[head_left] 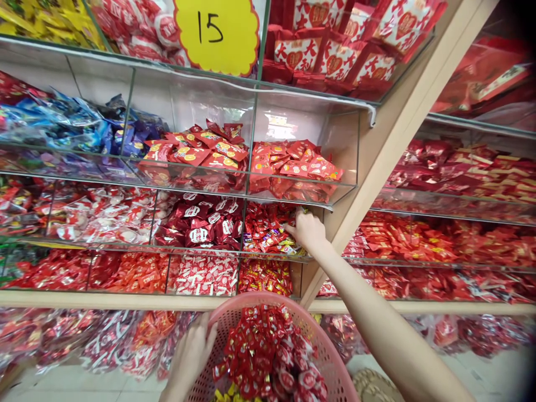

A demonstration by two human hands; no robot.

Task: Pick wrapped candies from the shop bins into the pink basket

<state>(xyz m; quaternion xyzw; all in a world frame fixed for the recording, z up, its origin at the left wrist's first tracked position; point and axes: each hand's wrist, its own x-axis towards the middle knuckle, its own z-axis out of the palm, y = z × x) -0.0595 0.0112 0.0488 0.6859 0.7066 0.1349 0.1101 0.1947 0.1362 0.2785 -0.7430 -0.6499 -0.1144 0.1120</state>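
My right hand (309,230) reaches into the right end of a glass shelf compartment holding small red, purple and yellow wrapped candies (270,231). Its thumb points left over the candies, apart from the other fingers, which are partly hidden; a small yellow-green wrapper shows at the fingertips. Below, a pink perforated plastic basket (337,363) stands close in front of me. Inside it are red wrapped candies (255,346), red-and-white candies (299,379) and some yellow ones at the bottom edge. My left hand (192,349) grips the basket's left rim.
Glass compartments of wrapped candies rise in tiers, with red packets (297,167) just above my right hand. A slanting wooden post (393,139) stands right of it. A yellow tag (218,36) reads 15. Bagged candies (113,340) lie beneath the wooden ledge (104,300).
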